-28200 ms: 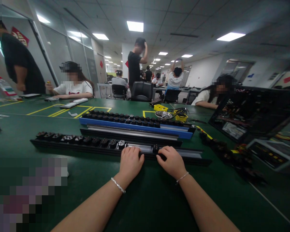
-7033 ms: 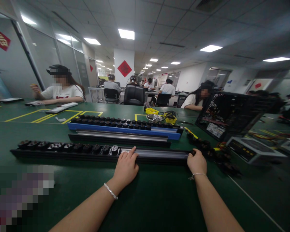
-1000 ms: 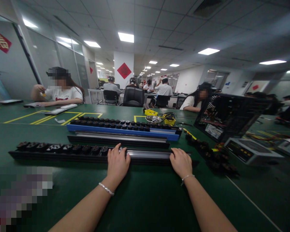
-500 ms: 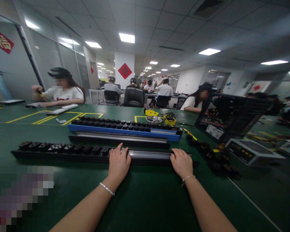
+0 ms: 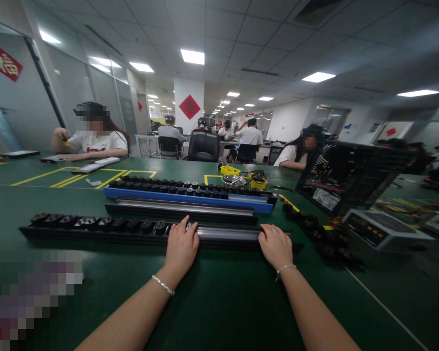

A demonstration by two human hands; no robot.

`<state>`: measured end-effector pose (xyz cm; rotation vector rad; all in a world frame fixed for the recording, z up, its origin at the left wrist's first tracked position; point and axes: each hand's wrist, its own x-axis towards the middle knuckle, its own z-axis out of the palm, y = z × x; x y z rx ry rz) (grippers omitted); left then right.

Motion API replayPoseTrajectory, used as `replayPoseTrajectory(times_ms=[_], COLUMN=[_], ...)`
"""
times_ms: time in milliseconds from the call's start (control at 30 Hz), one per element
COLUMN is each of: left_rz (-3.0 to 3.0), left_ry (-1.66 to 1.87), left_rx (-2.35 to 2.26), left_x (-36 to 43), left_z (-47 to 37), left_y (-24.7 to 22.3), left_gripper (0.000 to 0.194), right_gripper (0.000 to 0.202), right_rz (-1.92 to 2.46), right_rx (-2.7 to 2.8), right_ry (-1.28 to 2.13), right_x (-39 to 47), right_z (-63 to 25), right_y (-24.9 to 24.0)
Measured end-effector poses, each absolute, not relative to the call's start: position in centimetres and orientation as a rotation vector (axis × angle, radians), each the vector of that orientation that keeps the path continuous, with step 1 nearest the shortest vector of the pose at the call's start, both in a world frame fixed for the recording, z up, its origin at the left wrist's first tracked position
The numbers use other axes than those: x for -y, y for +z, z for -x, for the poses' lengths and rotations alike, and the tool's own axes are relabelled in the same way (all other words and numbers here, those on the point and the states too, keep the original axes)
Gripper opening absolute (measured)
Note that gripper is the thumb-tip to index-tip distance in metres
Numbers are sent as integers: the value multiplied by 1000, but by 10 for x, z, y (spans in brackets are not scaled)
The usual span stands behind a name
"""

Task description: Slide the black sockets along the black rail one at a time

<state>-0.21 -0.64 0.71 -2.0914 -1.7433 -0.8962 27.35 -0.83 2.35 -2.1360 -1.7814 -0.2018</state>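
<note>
A long black rail [image 5: 227, 234] lies across the green table nearest to me, its left part filled with a row of small black parts [image 5: 119, 224]. My left hand [image 5: 183, 245] grips the rail near its middle, at the right end of that row, fingers over the far side. Further right, my right hand [image 5: 277, 244] is closed on the rail near its right end. Between the hands the rail's shiny metal channel is bare. Behind it lie another black rail [image 5: 183, 208] with a silver channel and a blue rail [image 5: 161, 196] holding more black parts.
At the right are an open computer case [image 5: 366, 175], a power supply box [image 5: 384, 231] and a pile of dark parts [image 5: 332, 243]. Small yellow bins [image 5: 229, 170] and a metal dish [image 5: 234, 180] stand behind the rails. Two people sit across the table.
Both hands keep their places on the near rail. The whole view has shifted very slightly; the person at the far left has moved a raised hand a little.
</note>
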Motion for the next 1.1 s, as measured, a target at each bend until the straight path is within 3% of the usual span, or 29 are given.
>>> replayPoseTrajectory(times_ms=[500, 767, 1100], left_rz=[2174, 1969, 2020], left_ry=[-906, -930, -908], left_rx=[1740, 1937, 1968], left_x=[9, 6, 8], left_z=[-1, 1, 2], left_y=[11, 5, 8], left_gripper=[39, 65, 53], right_gripper=[46, 47, 47], right_rz=[2121, 2144, 2128], right_rx=[1770, 1774, 1789], right_ry=[-202, -177, -203], right_x=[8, 9, 7], right_z=[-274, -273, -275], right_y=[22, 24, 23])
